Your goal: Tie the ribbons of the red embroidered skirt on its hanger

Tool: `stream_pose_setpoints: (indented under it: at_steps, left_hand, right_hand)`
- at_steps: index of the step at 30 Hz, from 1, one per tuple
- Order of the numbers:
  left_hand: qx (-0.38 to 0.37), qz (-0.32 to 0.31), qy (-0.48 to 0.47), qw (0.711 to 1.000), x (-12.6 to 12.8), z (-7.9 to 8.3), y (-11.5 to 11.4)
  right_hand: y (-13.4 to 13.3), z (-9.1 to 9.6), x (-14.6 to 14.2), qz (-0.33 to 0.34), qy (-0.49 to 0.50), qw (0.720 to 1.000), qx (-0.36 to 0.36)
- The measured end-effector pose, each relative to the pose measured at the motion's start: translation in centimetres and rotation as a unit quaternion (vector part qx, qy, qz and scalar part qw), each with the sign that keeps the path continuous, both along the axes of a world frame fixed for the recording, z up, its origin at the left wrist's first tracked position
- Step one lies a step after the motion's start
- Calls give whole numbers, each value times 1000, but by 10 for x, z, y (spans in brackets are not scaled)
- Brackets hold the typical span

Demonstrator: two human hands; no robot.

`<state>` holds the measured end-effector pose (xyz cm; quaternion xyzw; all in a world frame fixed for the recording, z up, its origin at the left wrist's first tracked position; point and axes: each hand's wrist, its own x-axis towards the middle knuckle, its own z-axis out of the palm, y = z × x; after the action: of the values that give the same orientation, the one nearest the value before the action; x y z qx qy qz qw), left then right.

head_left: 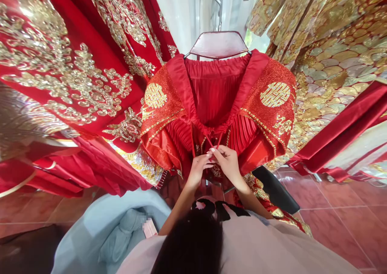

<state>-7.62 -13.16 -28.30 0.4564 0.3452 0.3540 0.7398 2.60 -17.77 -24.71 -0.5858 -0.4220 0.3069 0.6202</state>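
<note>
A red garment [216, 92] with gold-embroidered shoulder panels hangs on a hanger [218, 44] in front of me. Thin red tie cords [211, 141] hang from its front opening. My left hand [199, 167] and my right hand [226, 161] meet just below the opening, both with fingers pinched on the cords. The fingertips touch each other at the middle of the garment's front.
Red robes with gold embroidery [66, 80] hang at the left, gold scale-patterned garments [329, 48] at the right. A light blue bundle of cloth [111, 229] lies low at the left. A dark object [275, 189] sits on the red tiled floor [338, 217].
</note>
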Motion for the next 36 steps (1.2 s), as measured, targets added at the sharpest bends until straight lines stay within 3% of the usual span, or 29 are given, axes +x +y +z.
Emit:
stream_pose_setpoints:
  at_steps: [2,5,7,10,13,16,19,22,24,26,29,33,36]
  left_hand:
    - [-34,5,-15,999,-3,-2,4]
    - [-4,35,-22,999,-4,0,8]
    - [53,90,-31,994,-3,8,10]
    - [197,165,-7,966,-2,27,10]
    - [336,164,51,926,3,46,7]
    - [384,203,72,898,13,55,3]
    - [323,256,40,910,24,55,3]
    - [183,194,-38,963,26,52,7]
    - [97,129,-88,983,21,49,10]
    - [34,98,-125,987,13,45,14]
    - [-21,108,-157,981,1,35,17]
    - [10,214,-130,968,-3,23,23]
    - [140,372,-87,914,-9,16,40]
  right_hand:
    - [-4,0,-2,-7,18,1000,6]
    - [-9,0,-5,-11,2,1000,19]
    - [-11,-2,-8,-13,-7,1000,17]
    - [-11,-4,-12,-23,-6,1000,13]
    - [-12,-4,-14,-26,-25,999,16]
    - [-13,-2,-15,-23,-46,999,19]
    - [-14,-2,-13,-15,-52,998,22]
    - [-13,-4,-12,-12,-55,998,25]
    - [-12,-6,-12,-12,-46,999,22]
    - [-12,-7,-13,-7,-28,999,21]
    - [-11,-7,-14,4,2,1000,21]
    - [-10,-5,-16,6,18,1000,16]
    - [-10,-2,-17,8,10,1000,12]
